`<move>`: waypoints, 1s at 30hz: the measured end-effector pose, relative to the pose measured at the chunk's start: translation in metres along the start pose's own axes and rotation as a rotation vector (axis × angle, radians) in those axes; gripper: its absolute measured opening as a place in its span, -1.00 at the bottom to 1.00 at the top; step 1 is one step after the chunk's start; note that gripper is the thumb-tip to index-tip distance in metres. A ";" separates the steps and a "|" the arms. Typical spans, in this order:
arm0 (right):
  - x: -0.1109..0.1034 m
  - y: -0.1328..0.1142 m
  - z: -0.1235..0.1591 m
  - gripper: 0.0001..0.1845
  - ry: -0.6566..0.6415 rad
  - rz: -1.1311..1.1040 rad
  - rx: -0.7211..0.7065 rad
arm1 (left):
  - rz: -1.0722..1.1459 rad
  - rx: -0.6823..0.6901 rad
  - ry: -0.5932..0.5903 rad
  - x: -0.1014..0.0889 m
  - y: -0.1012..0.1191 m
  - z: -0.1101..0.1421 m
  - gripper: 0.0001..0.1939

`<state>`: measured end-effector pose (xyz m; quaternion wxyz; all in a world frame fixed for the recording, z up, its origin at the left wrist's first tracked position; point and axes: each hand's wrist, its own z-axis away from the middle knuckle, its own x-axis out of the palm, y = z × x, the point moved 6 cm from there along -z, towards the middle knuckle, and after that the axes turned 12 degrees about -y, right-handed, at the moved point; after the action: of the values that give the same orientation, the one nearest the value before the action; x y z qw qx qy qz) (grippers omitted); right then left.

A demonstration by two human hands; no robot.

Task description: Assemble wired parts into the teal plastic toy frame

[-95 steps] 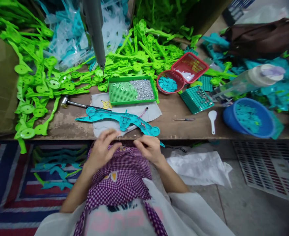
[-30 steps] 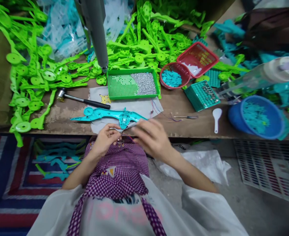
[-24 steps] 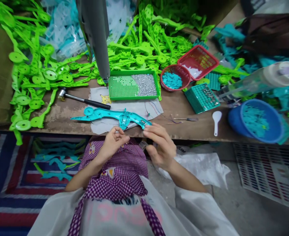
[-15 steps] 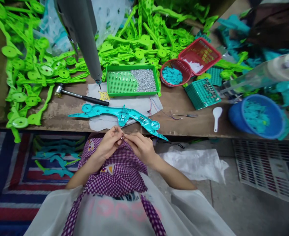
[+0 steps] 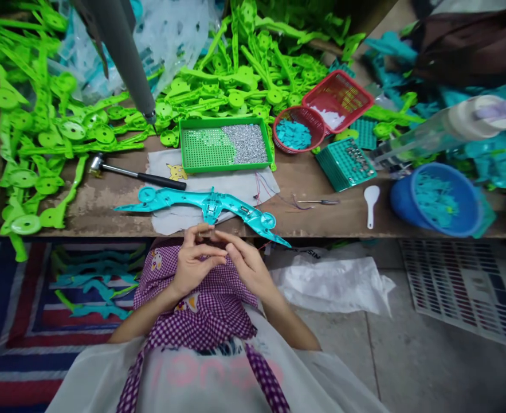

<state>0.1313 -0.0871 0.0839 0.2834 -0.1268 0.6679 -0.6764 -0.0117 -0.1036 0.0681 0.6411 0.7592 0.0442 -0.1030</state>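
Note:
My left hand (image 5: 193,265) and my right hand (image 5: 244,264) meet over my lap, just below the table edge, fingertips pinched together on something too small to make out. A thin red wire runs from near my right hand toward a long teal plastic part (image 5: 201,205) that lies on a grey cloth (image 5: 235,186) at the front of the table. A green tray (image 5: 226,144) with small silver screws sits just behind it. A black-handled hammer (image 5: 136,175) lies to the left.
Green plastic parts (image 5: 63,137) are piled at the left and back. A grey hanging screwdriver (image 5: 121,54) points down at the upper left. Red baskets (image 5: 321,117), a teal tray (image 5: 346,164), a white spoon (image 5: 370,202), a small screwdriver (image 5: 319,202) and a blue bowl (image 5: 439,198) lie at the right.
My right hand reached up to the teal part's right end, then came back to meet my left hand over my lap. The view shifted slightly and the hanging screwdriver swung left.

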 end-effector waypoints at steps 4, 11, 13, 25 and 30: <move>0.024 0.015 -0.002 -0.55 -0.067 -0.348 0.130 | -0.112 -0.008 0.140 -0.007 0.004 0.006 -0.76; -0.014 0.012 0.000 -0.72 0.036 0.013 0.138 | -0.210 0.044 0.015 0.002 -0.005 -0.007 -0.72; -0.042 0.008 0.003 -0.74 0.213 0.127 0.133 | -0.469 0.077 -0.076 0.015 -0.008 -0.012 -0.64; -0.103 -0.035 -0.030 -0.71 0.727 0.162 -0.138 | -0.953 -0.048 -0.196 0.036 -0.036 -0.007 -0.52; -0.090 -0.033 -0.056 -0.71 0.605 0.136 -0.163 | -0.950 0.043 -0.224 0.045 -0.032 -0.009 -0.59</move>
<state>0.1662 0.0078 0.1305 0.1051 0.1028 0.7807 -0.6073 0.0268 -0.0918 0.0295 0.5082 0.6523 0.3144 -0.4663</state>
